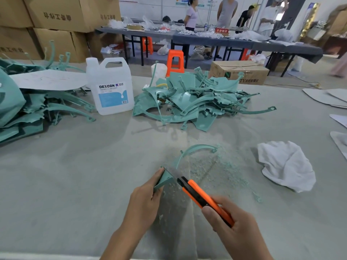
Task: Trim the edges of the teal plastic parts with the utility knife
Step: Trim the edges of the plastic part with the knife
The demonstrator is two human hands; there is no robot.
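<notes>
My left hand (145,199) grips the flat end of a teal plastic part (166,178), whose thin curved arm arcs away to the right above the table. My right hand (231,224) holds an orange and black utility knife (202,198). Its extended blade lies against the part's upper edge, just right of my left thumb. Teal shavings (221,171) lie scattered on the grey table (75,175) under and beyond the part. A heap of teal parts (195,102) sits further back at the centre. Another stack of teal parts (37,107) lies at the far left.
A white DEXCON jug (110,89) stands between the two piles. A crumpled white cloth (287,166) lies to the right. Grey sheets (330,96) lie at the right edge. Cardboard boxes (56,25) stand at the back left, orange stools, long tables and several people beyond.
</notes>
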